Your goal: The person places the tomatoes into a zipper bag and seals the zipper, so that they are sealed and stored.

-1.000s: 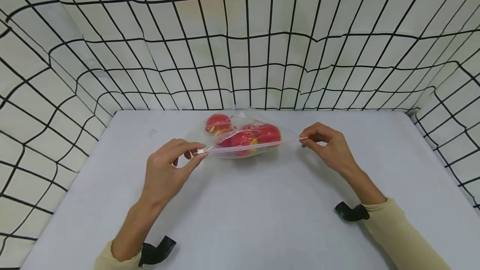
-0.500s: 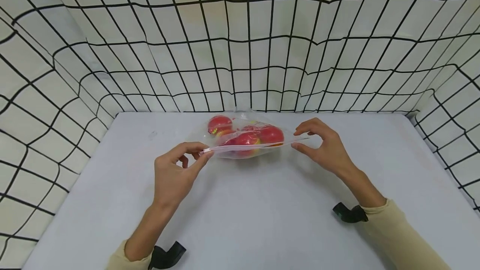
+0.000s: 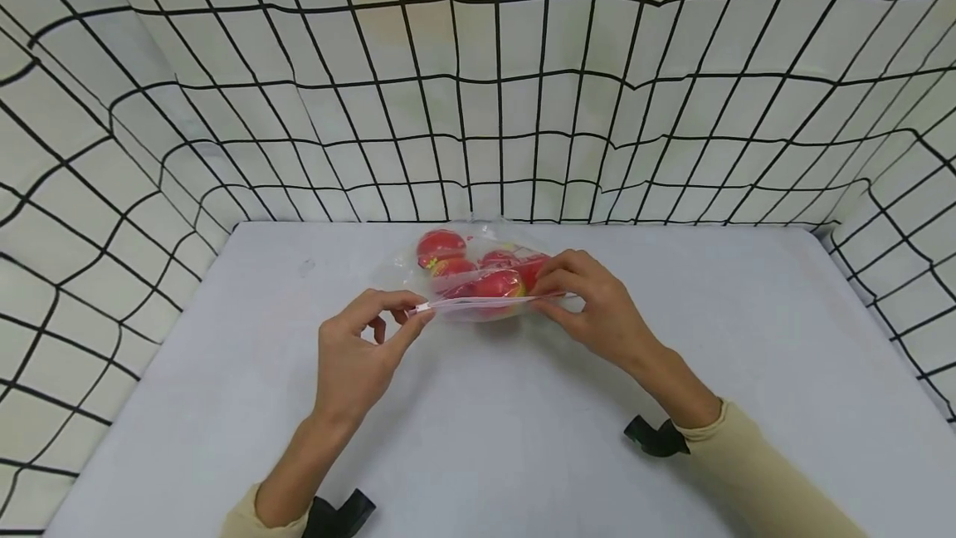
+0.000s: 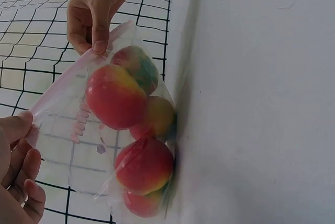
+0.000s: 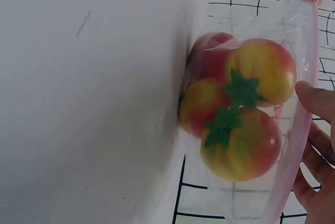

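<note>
A clear zip bag (image 3: 485, 312) with a pinkish zip strip (image 5: 294, 153) lies across the middle of the table's far part in the head view. Through its film show several red and yellow tomatoes (image 4: 116, 97) with green star-shaped tops (image 5: 244, 88). My left hand (image 3: 362, 355) pinches the strip's left end, next to a small white slider (image 3: 423, 307). Farther right along the strip, my right hand (image 3: 593, 305) pinches it between thumb and fingers, leaving a short end of strip beyond them. The right fingers hide part of the tomatoes in the head view.
The white table (image 3: 478, 438) ends at a black wire grid (image 3: 500, 139) that rises behind it and on both sides. Black curved pieces (image 3: 657, 437) sit at both sleeve cuffs.
My right hand loosened from the strip's right end, moved left along it and pinches it again nearer the middle. My left hand shifted slightly right with the bag's end.
</note>
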The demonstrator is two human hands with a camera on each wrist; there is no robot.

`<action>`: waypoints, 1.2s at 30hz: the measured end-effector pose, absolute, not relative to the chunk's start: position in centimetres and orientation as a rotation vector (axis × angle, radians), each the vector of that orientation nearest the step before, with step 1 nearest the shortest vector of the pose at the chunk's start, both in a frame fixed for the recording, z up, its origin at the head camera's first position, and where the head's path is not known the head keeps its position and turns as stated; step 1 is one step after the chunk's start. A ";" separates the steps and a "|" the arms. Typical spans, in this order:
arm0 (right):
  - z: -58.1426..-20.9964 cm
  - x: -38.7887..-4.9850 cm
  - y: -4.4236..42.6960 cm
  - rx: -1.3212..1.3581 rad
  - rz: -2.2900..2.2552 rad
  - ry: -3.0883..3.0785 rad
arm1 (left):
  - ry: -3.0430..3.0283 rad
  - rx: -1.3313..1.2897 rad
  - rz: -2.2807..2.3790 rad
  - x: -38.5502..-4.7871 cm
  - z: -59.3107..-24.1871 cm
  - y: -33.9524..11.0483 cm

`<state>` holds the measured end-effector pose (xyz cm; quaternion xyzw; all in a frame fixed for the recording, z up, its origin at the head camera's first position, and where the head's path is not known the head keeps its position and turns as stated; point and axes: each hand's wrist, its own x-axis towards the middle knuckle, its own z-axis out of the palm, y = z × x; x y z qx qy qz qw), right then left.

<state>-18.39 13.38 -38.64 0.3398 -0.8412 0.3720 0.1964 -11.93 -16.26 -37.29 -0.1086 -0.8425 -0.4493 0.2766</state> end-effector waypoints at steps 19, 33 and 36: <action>-39.5 -18.3 12.6 0.915 1.237 -2.341 | -2.158 -0.309 -1.314 -11.9 -38.3 -15.6; -37.9 -17.5 8.4 1.052 1.309 -2.304 | -2.147 -0.294 -1.350 -11.5 -38.3 -14.6; -37.7 -17.4 7.7 1.074 1.327 -2.304 | -2.142 -0.296 -1.360 -11.5 -38.4 -14.7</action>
